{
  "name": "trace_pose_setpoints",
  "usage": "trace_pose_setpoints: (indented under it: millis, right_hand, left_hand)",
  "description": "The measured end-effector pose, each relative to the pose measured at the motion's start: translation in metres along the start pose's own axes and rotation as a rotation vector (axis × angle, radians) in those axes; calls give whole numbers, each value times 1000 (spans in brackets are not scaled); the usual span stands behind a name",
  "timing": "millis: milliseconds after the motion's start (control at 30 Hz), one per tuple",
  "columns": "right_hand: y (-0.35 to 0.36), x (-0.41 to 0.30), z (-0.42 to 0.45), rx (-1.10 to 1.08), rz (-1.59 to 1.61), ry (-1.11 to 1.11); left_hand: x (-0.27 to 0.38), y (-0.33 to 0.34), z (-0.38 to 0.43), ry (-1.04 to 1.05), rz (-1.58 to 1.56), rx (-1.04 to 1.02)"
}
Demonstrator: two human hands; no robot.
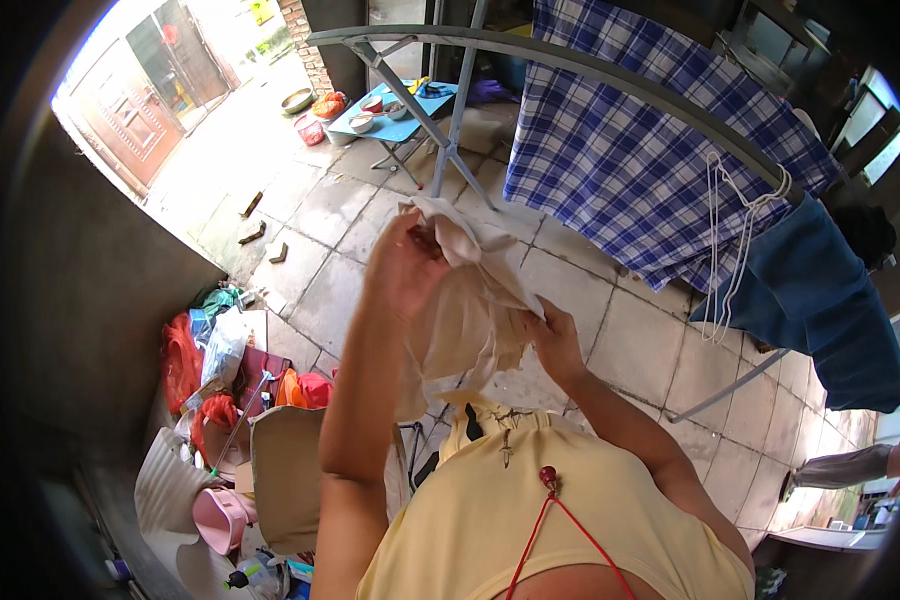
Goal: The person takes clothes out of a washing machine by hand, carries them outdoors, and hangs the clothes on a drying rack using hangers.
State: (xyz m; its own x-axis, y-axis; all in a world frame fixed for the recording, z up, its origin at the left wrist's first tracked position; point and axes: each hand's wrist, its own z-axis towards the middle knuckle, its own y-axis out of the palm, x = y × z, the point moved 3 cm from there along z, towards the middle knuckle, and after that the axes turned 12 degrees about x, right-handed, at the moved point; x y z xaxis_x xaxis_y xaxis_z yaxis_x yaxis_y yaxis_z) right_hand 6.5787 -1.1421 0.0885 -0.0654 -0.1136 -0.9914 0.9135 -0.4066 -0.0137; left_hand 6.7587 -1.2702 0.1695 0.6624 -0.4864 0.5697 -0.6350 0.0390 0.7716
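Note:
A thin whitish cloth [487, 300], perhaps a garment, hangs in loose folds between my two hands, in front of my yellow top. High up on its left side, my left hand [411, 262] grips the bunched edge, fingers partly hidden in the folds. My right hand [559, 337] pinches the cloth's right edge, lower down and nearer to me. Beyond the hands stands a metal drying rack [570, 56]. Over its rail hang a blue-and-white checked cloth [607, 150], a dark blue cloth [817, 300] and several white wire hangers [727, 247].
A blue folding table [397, 129] with bowls stands at the back, beside a red basket [310, 130]. At left lie heaped bags, a pink bucket [221, 517] and a chair back [289, 480]. Broken pieces [252, 232] lie on the tiled floor [637, 330]. A person's leg [840, 466] shows far right.

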Motion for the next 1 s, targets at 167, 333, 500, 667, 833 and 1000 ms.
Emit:
trace_pose_setpoints:
  millis: [167, 333, 500, 667, 833, 1000]
  right_hand:
    - [-11, -15, 13, 71, 67, 132]
    - [-7, -21, 16, 209, -21, 55]
    - [15, -47, -1, -56, -406, -203]
    - [-31, -56, 1, -11, -603, -328]
    - [-85, -62, 4, 45, -674, -334]
    - [-175, -115, 26, 566, -557, -452]
  left_hand:
    - [14, -55, 10, 167, 642, 338]
    - [-63, -64, -8, 57, 642, 147]
    - [-154, -64, -41, 257, 549, -94]
    - [-149, -79, -28, 292, 610, 32]
    - [-137, -54, -26, 426, 670, 52]
    - [-132, -36, -22, 520, 572, 125]
